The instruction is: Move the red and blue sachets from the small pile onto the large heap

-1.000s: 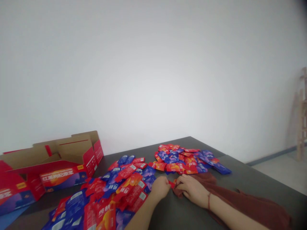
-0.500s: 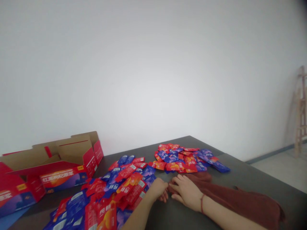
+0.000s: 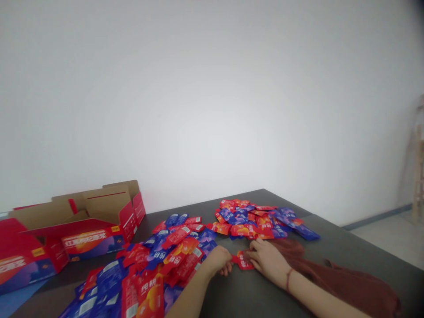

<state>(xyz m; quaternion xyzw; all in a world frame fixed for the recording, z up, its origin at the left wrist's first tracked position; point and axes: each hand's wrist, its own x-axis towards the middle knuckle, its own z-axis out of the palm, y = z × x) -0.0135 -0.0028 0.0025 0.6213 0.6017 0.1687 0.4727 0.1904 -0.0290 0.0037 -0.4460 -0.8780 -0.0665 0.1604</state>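
Observation:
Between my two hands a red packet (image 3: 244, 260) lies low over the dark tabletop. My left hand (image 3: 218, 261) has its fingers curled at the packet's left end, closed on it. The fingers of my right hand (image 3: 269, 259) touch the packet's right end; whether they pinch it is hard to see. A brown cloth (image 3: 344, 282) lies beside and beneath my right hand and forearm. Left of my left hand spreads a large pile of red and blue packets (image 3: 179, 254). Beyond my hands is a second pile of packets (image 3: 261, 221).
Open red cardboard boxes (image 3: 92, 243) with brown insides stand at the left of the dark table (image 3: 331, 243). Behind is a white wall. A wooden stand (image 3: 418, 172) is at the far right on the floor.
A red packet now shows between my hands, where none was visible before. My right hand has shifted slightly right, away from my left, and the cloth edge has moved with it.

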